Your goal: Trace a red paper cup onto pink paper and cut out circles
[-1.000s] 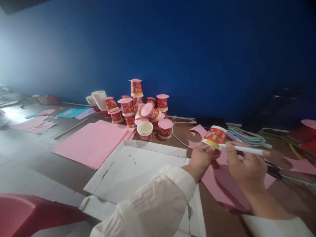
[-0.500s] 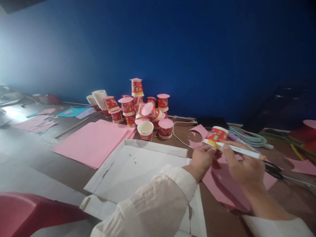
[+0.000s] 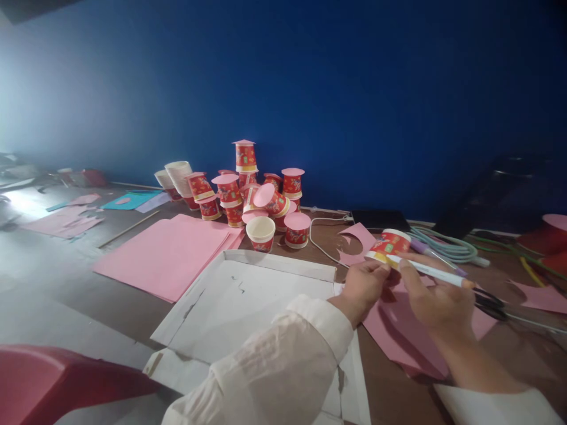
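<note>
A red paper cup with a yellow band and white rims is tipped on its side in the air. My left hand grips it near the banded rim, fingers closed. In my right hand a white marker pen is pinched, its tip at the cup's yellow band; whether it touches I cannot tell. Beneath both hands lies pink paper on the brown table. The black handles of what look like scissors show just beyond my right hand.
Red cups topped with pink discs are piled by the blue wall, with an upright cup in front. Pink sheets and a white cardboard tray lie leftward. Coiled cable, a purple pen and paper scraps sit right.
The held cup has shifted very slightly down and to the right. The rear end of the marker has moved slightly left. My left hand stays in place.
</note>
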The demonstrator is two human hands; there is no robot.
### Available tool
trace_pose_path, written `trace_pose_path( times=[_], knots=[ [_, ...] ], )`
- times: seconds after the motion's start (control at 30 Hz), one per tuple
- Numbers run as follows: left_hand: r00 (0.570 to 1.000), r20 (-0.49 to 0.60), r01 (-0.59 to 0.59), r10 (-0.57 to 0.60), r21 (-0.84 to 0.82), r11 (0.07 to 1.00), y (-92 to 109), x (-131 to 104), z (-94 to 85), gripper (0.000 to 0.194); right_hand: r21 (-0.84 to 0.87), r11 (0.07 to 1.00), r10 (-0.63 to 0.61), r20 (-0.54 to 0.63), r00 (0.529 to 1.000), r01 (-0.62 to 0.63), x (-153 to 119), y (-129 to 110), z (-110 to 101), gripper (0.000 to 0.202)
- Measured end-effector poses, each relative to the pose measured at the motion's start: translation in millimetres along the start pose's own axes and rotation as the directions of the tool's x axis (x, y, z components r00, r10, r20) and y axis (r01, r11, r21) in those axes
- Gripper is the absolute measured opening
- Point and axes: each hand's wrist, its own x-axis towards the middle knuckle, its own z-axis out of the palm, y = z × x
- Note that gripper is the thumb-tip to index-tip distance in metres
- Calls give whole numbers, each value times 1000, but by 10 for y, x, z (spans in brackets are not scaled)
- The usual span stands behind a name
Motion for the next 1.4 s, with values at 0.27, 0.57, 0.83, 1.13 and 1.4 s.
trace_pose_path(
  times=[0.27,0.57,0.83,1.13,1.4],
  knots=[
    [999,22,42,-41,-82,996,-40,44,-22,22,-49,997,65,3,998,-64,10,17,-38,23],
    [1000,6,4,-4,-80,997,-15,19,-12,18,-104,993,64,-5,998,-65,-1,-5,-32,22],
    [1000,23,3,-3,-38,999,7,-9,-13,19,-46,998,41,-9,999,-42,-4,13,-14,24],
    [996,17,94,-93,-329,940,99,-37,17,13,-28,992,117,-177,977,-124,54,-54,-71,31],
    [995,38,98,-91,-357,929,102,-43,17,17,4,983,183,-144,972,-184,47,-50,-60,29]
  ],
)
